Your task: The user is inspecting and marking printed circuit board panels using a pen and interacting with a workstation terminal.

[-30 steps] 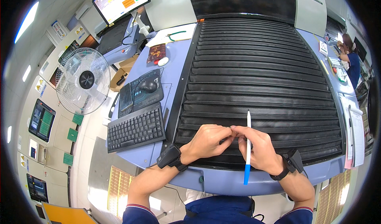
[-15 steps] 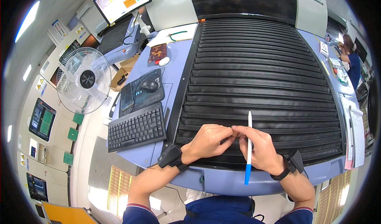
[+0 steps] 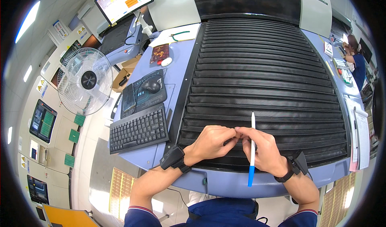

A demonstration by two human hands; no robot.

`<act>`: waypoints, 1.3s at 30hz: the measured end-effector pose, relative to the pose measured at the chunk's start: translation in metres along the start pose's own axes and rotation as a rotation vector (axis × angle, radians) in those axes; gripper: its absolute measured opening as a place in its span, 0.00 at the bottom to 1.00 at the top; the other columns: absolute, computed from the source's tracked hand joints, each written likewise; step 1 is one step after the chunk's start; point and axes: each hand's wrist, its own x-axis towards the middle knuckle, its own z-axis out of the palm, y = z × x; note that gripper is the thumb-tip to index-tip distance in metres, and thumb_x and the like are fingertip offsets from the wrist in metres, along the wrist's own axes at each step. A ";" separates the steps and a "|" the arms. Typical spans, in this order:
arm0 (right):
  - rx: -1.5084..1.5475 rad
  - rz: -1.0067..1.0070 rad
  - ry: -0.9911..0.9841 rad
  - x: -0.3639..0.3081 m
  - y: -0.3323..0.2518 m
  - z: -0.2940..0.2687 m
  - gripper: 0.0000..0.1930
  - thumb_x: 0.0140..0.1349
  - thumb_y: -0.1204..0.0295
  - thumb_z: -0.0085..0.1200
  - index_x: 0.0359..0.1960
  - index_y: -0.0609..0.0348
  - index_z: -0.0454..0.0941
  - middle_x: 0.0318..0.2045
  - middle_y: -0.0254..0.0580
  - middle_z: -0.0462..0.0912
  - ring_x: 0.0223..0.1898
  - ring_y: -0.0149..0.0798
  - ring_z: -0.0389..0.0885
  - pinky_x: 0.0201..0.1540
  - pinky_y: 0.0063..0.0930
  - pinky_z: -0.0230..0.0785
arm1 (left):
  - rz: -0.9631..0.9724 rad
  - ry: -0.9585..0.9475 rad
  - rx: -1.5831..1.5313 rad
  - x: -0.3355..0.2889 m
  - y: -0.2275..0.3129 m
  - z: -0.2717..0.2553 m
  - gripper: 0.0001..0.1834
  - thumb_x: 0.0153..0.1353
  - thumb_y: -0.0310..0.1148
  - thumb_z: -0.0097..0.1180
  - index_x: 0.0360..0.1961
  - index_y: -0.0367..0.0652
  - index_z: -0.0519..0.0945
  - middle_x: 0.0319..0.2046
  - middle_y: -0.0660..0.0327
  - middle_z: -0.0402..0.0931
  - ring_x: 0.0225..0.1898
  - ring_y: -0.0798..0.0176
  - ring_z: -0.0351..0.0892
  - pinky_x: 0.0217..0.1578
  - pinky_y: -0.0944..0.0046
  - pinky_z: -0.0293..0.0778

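Observation:
My right hand (image 3: 262, 147) is closed on a white marker pen with a blue end (image 3: 252, 154), its tip pointing away from me and its blue end toward me. Beside it my left hand (image 3: 212, 142) is curled, its fingers bent in and meeting the right fingertips. Whether anything small lies between the fingers is hidden. Both hands rest over the near part of a black ribbed bellows cover (image 3: 261, 82). Each wrist wears a black strap with a dark box on it.
To the left lie a keyboard (image 3: 139, 129), a mouse (image 3: 151, 86), a phone (image 3: 128, 97) and green-handled pliers (image 3: 179, 35). A fan (image 3: 85, 81) and a monitor (image 3: 124, 2) stand beyond. On the right are a clipboard with papers (image 3: 362, 138) and, farther off, a seated person (image 3: 356, 62).

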 end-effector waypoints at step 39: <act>-0.215 -0.226 -0.071 0.002 -0.026 0.010 0.33 0.46 0.64 0.73 0.54 0.63 0.76 0.54 0.55 0.81 0.55 0.52 0.80 0.56 0.41 0.76 | -0.024 -0.235 0.086 -0.014 0.026 0.019 0.10 0.40 0.29 0.64 0.27 0.39 0.80 0.27 0.55 0.78 0.31 0.49 0.80 0.29 0.55 0.76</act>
